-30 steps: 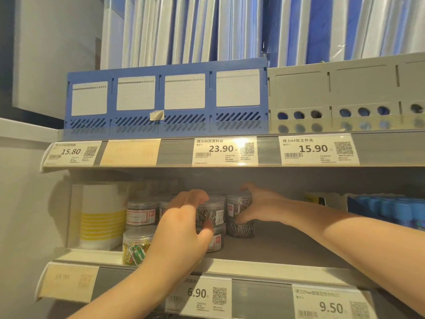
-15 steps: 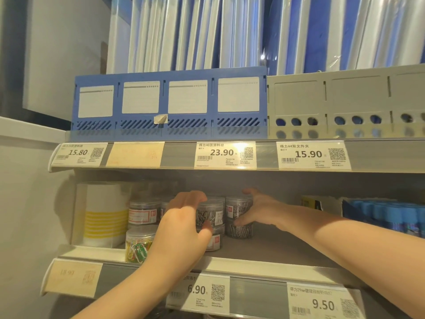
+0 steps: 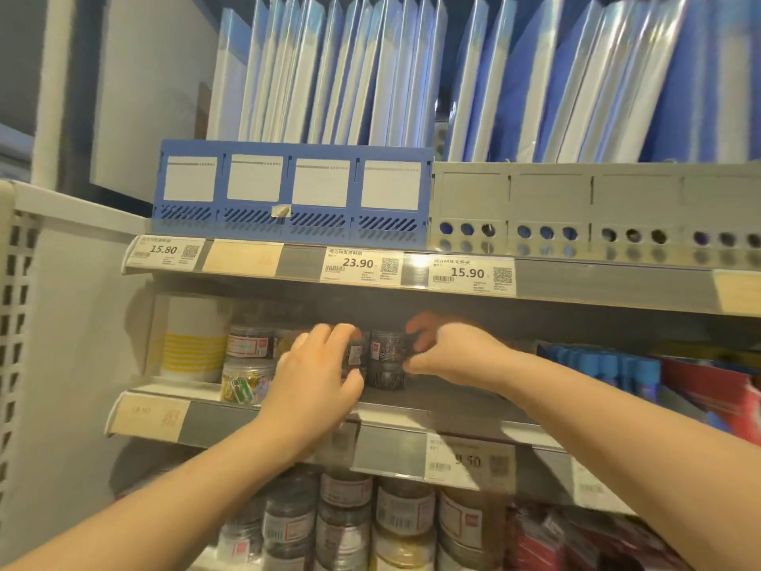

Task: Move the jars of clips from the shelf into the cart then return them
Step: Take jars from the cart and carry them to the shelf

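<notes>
Small clear jars of metal clips stand on the middle shelf. My left hand reaches in from below and curls its fingers over the top of one jar, thumb under its front. That hand hides most of the jar. My right hand comes in from the right and holds the neighbouring jar between thumb and fingers. This jar sits on top of another jar. The cart is out of view.
Left of my hands stand a jar of coloured clips, a red-labelled jar and a white and yellow box. Blue tubes lie to the right. More jars fill the shelf below. File boxes and folders stand above.
The view has shifted so the lower shelf of jars now shows. Both hands stay on the same two jars, the right hand closing tighter round its jar.
</notes>
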A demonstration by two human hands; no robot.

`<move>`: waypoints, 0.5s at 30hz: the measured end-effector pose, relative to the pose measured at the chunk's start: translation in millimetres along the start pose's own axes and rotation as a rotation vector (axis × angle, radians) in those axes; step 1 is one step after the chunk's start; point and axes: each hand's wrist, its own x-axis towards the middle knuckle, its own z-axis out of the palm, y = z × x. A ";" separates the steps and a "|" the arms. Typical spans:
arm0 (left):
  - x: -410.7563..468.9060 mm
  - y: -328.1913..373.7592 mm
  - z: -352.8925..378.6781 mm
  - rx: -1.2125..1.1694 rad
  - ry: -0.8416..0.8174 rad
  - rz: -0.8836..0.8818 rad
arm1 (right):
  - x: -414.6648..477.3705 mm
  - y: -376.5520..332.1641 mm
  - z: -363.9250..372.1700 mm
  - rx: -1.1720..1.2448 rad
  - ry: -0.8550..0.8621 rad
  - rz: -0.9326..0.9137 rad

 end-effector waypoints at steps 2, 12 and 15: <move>-13.4 12.4 -6.6 -0.019 -0.015 0.017 | -28.0 0.6 -7.9 0.055 0.116 -0.065; -119.1 91.0 -70.5 -0.136 -0.101 0.266 | -229.5 -17.5 -41.6 -0.006 0.382 -0.067; -162.4 115.9 -93.5 -0.201 -0.135 0.364 | -295.4 -29.7 -42.2 -0.067 0.374 0.022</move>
